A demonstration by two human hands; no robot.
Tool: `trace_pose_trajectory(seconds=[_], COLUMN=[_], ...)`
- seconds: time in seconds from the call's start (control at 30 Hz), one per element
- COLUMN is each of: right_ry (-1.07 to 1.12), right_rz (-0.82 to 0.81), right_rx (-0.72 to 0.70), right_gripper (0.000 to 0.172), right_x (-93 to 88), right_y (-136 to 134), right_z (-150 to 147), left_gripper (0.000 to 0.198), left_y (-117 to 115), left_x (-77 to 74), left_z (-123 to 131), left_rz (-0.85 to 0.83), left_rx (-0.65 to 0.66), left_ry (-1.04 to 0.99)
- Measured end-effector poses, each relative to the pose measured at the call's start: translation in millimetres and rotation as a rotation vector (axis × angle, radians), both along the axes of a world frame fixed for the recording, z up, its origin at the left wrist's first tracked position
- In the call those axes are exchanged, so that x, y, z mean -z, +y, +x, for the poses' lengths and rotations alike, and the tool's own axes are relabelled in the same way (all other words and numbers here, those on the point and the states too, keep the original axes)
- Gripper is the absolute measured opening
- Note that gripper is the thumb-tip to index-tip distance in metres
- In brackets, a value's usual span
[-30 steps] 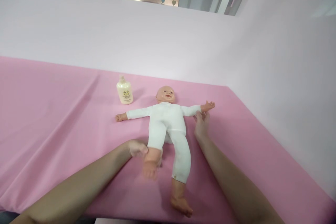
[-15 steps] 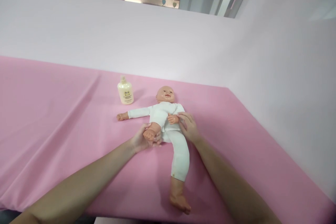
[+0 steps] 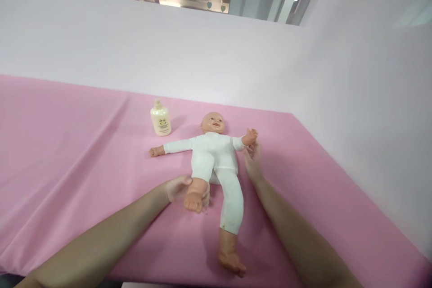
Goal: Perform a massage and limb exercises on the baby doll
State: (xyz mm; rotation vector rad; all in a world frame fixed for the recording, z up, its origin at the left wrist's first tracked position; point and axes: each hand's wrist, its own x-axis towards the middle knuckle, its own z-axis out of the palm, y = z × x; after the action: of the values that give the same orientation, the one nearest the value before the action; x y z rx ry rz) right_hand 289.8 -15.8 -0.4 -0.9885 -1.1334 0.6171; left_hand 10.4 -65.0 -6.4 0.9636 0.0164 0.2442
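Note:
A baby doll in white clothes lies on its back, head away from me. My left hand is closed round the ankle of its bent leg on the left side of the view, with the thumb on top and fingertips showing beyond the foot. The other leg lies stretched towards me. My right hand holds the doll's arm at the wrist from below, and that arm points out to the right; some of my fingers are hidden behind it. The doll's other arm rests out to the left.
A pale yellow lotion bottle with a pump top stands left of the doll's head. The pink padded table cover has folds on the left. A white wall borders the back, with another at the right.
My right hand has swung the doll's arm from across its belly out to the right. My left hand has brought the bent leg down towards me, straightening it somewhat.

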Motion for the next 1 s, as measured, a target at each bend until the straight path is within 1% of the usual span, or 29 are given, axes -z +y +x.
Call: trace_pose_trajectory(seconds=[0.07, 0.1, 0.2, 0.27, 0.33, 0.43, 0.53, 0.6, 0.67, 0.77, 0.87, 0.93, 1.0], right_ry=[0.062, 0.085, 0.172, 0.245, 0.321, 0.407, 0.381, 0.326, 0.28, 0.181, 0.019, -0.116, -0.28], right_rz=[-0.014, -0.024, -0.063, -0.122, -0.202, -0.269, -0.236, -0.184, -0.129, -0.039, 0.041, 0.071, 0.107], right_rx=[0.026, 0.041, 0.077, 0.09, 0.098, 0.11, 0.108, 0.099, 0.087, 0.057, -0.01, -0.055, -0.077], right_gripper=[0.055, 0.055, 0.056, 0.055, 0.053, 0.051, 0.055, 0.059, 0.061, 0.062, 0.06, 0.055, 0.047], right_x=[-1.2, -0.9, 4.0, 9.1, 13.7, 16.5, 13.7, 10.0, 6.4, 4.2, 7.3, 10.2, 11.2], right_y=[1.5, 2.3, 6.0, 10.4, 15.7, 20.3, 16.6, 10.8, 5.5, 2.6, 3.2, 2.1, -1.3], right_z=[3.0, 4.6, 10.0, 13.8, 17.2, 19.7, 17.1, 12.9, 7.8, 0.4, -4.9, -7.0, -7.9], left_gripper=[0.054, 0.053, 0.046, 0.04, 0.037, 0.042, 0.055, 0.059, 0.059, 0.058, 0.056, 0.055, 0.055], left_y=[-3.6, -5.0, -7.1, -6.8, -6.0, -5.8, -7.5, -8.3, -7.3, -2.9, 0.9, 1.6, 1.9], left_x=[-2.9, -5.8, -18.1, -25.6, -28.6, -21.9, -7.3, 0.5, 3.1, -2.5, -11.3, -14.6, -15.4], left_z=[-0.6, -0.6, 1.3, 3.4, 5.2, 5.8, 4.5, 3.4, 2.3, 1.2, 1.3, 1.8, 2.5], left_rz=[0.078, 0.121, 0.235, 0.265, 0.277, 0.251, 0.14, 0.036, -0.065, -0.181, -0.266, -0.306, -0.333], left_rx=[0.131, 0.175, 0.259, 0.33, 0.399, 0.396, 0.389, 0.313, 0.175, 0.006, -0.16, -0.272, -0.346], left_ry=[0.025, 0.04, 0.097, 0.163, 0.212, 0.155, 0.06, -0.027, -0.126, -0.198, -0.18, -0.16, -0.146])
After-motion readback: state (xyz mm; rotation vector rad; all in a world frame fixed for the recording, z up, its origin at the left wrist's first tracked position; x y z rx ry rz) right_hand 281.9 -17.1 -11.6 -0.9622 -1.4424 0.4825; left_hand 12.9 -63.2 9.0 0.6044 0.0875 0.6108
